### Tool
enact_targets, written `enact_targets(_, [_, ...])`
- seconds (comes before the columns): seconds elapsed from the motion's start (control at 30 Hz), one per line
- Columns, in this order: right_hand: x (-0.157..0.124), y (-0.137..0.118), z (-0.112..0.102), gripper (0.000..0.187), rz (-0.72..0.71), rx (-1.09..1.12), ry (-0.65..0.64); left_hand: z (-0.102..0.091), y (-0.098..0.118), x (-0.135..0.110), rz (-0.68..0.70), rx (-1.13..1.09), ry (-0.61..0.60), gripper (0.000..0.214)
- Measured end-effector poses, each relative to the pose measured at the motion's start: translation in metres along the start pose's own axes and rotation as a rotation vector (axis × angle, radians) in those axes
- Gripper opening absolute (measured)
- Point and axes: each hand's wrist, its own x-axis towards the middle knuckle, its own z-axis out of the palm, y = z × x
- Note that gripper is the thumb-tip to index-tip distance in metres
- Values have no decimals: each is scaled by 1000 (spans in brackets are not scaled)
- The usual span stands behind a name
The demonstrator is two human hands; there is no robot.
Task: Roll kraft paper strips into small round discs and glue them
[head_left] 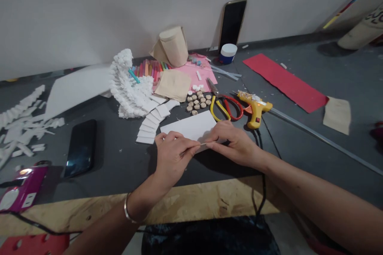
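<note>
Both my hands pinch the near edge of a white sheet of paper (191, 127) low over the dark tabletop. My left hand (173, 155) grips it with thumb and fingers at the middle of that edge. Close beside it, my right hand (230, 143) pinches the same edge, fingertips almost touching the left ones. The edge looks folded or rolled, though the fingers partly hide it. Beyond the sheet lie small beige rolled pieces (198, 101) and red-and-yellow-handled scissors (229, 105). Overlapping white paper strips (153, 121) fan out left of it.
A yellow glue gun (255, 107) with its cord lies to the right, near a long clear stick (326, 141). A white layered paper piece (128, 87), red paper (285, 81), a jar (228, 53), a leaning phone (233, 24) and another phone (80, 147) surround the work.
</note>
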Motion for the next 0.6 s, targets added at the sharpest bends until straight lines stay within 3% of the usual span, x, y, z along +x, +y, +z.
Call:
enact_targets(0.2, [-1, -3, 2, 25, 344, 478, 45, -7, 15, 12, 38, -26, 36, 11])
enact_targets(0.43, [1, 1, -1, 23, 338, 642, 194, 1, 37, 30, 54, -63, 86, 14])
enact_targets(0.6, [-1, 9, 1, 20, 346, 730, 173, 7, 39, 31, 58, -107, 152, 9])
